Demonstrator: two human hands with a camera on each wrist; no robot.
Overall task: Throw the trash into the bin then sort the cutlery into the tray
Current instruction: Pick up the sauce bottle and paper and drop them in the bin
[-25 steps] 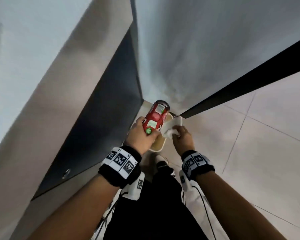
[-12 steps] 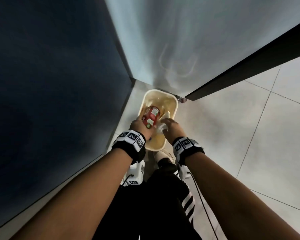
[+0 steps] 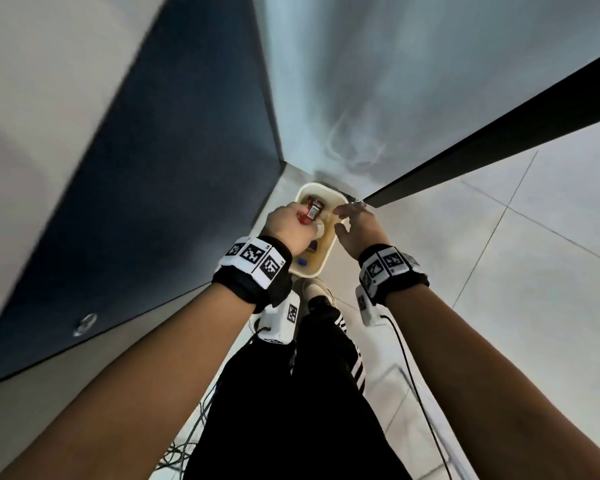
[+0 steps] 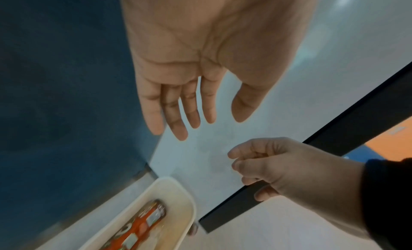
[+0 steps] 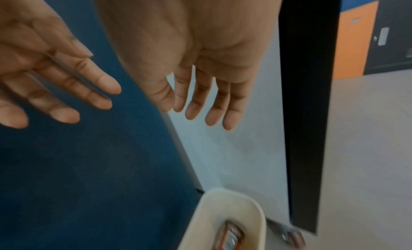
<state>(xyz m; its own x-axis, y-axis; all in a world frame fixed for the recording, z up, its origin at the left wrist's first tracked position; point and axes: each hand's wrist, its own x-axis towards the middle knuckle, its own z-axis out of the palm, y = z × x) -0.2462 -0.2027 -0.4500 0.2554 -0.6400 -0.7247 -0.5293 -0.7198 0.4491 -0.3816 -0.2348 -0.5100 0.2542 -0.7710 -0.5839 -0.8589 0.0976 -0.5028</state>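
red can in bin, left hand empty

One bin, one red can, and two hands.

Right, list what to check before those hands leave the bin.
1. Left hand empty: ok, fingers straight, nothing held.
2. Right hand empty: ok, fingers relaxed, nothing held.
3. Red can inside the bin: ok, it lies below the rim.
4. White wad inside the bin: ok, it lies beside the can in the head view.
5. Floor by the bin free of dropped trash: ok where visible.
6. Cutlery and tray located: cannot tell, neither is in view.
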